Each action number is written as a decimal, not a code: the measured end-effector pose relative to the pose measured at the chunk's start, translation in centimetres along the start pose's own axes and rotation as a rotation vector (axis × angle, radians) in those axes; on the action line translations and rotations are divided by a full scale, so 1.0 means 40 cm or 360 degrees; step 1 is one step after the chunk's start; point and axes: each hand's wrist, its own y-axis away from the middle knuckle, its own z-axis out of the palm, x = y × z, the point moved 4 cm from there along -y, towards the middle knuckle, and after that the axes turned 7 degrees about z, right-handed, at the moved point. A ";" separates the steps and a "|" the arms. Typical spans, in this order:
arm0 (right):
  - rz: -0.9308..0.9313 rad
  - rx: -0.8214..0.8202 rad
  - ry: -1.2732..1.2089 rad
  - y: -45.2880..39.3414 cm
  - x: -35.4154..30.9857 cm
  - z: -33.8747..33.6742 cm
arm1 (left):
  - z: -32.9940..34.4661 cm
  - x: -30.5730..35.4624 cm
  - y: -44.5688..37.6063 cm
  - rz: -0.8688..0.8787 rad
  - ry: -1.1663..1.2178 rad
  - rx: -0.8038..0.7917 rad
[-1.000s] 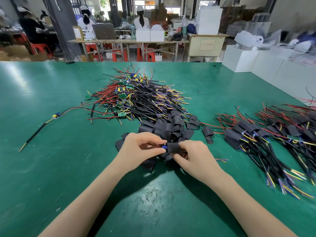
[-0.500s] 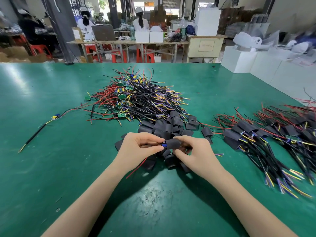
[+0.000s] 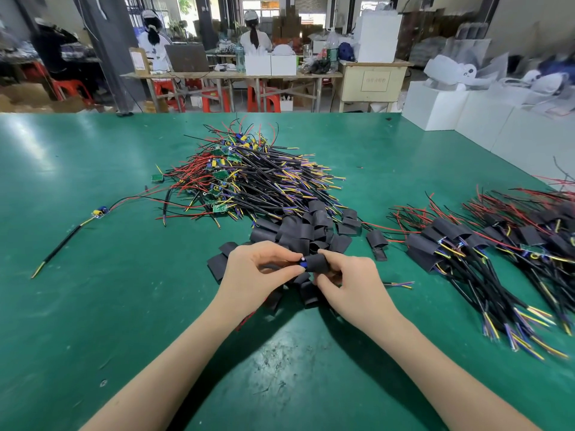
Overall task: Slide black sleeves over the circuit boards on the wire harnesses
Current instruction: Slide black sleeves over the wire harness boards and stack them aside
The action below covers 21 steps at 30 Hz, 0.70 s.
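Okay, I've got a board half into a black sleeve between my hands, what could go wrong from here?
1. The blue part at the sleeve mouth might catch the edge and bunch the sleeve, since the left hand pinches right there.
2. The right hand works just above the loose sleeves, so a hard push might scatter them.
3. The harness's wire ends trail toward the finished bundles and could tangle.
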 end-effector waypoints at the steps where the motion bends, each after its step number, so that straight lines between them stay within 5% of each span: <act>1: 0.0017 -0.0008 -0.0004 0.000 0.002 0.001 | 0.002 0.001 0.001 0.0016 -0.0007 0.0005; 13: -0.0268 -0.0098 -0.0261 -0.019 -0.005 -0.030 | -0.014 0.011 -0.010 -0.0009 0.0081 -0.0256; 21: -0.0247 -0.0088 -0.0379 -0.018 0.002 -0.027 | -0.017 0.019 -0.014 0.0212 -0.0068 -0.0294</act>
